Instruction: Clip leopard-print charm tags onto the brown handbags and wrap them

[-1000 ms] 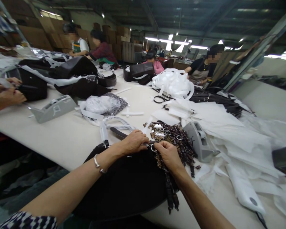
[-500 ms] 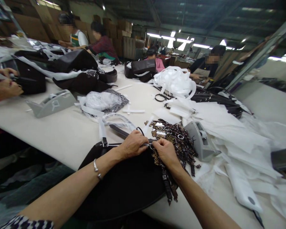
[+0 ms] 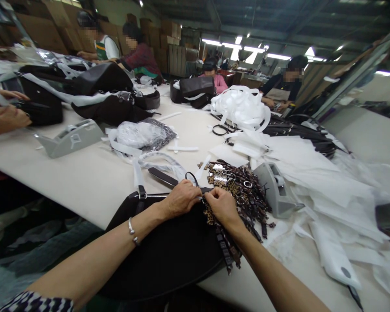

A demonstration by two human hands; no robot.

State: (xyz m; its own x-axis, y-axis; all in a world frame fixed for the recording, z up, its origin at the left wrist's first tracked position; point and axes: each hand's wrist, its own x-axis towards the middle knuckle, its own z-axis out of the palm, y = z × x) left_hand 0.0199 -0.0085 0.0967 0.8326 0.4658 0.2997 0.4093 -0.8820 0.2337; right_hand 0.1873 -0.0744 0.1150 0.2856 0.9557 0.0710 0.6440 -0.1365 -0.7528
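Note:
A black bag (image 3: 169, 255) with a zipper along its top lies at the table's front edge, partly under my forearms. My left hand (image 3: 182, 198) is closed on the bag's top edge near the strap. Close beside it, my right hand (image 3: 221, 207) pinches something small at the same edge; a leopard-print charm (image 3: 209, 213) hangs just below its fingers. What exactly sits between the fingertips is too small to tell. Right behind my right hand lies a pile of leopard-print and brown charms (image 3: 247, 184) with metal rings.
Grey tape dispensers stand at the left (image 3: 72, 138) and right (image 3: 273, 190). White sheets (image 3: 321, 173) and a white handheld tool (image 3: 334, 255) lie at the right. Behind are a plastic-wrapped bundle (image 3: 139, 135), white strips (image 3: 238, 108) and dark bags (image 3: 100, 82). Another person's hands (image 3: 6, 115) are at far left.
My right hand has shifted slightly left, nearer my left hand. My left hand stays closed at the bag's edge. The view has tilted a little.

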